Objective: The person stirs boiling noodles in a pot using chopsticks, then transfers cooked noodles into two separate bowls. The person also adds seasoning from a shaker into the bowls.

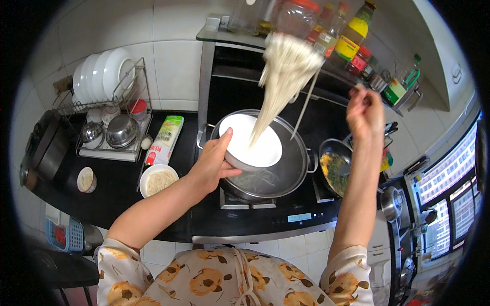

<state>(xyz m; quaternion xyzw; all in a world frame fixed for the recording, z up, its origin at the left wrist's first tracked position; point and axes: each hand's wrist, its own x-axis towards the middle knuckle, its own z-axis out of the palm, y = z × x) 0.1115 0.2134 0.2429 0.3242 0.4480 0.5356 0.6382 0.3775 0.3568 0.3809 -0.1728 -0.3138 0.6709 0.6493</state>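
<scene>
My left hand (214,164) grips a white bowl (264,149), tilted over a large steel pot (294,179) on the stove. Cloudy water and pale noodles (256,181) show in the pot. A long bunch of noodles (289,65) hangs fanned out above the bowl, its lower ends inside it; one strand dangles apart at the right. My right hand (365,111) is raised to the right of the bunch, fingers curled and blurred; whatever it may hold cannot be made out.
A frying pan (337,168) with greens and egg sits right of the pot. On the left counter are a bowl of pale food (159,179), a small cup (87,179), a noodle packet (164,141), an egg (146,143) and a dish rack (111,153). Bottles (350,38) line the shelf behind.
</scene>
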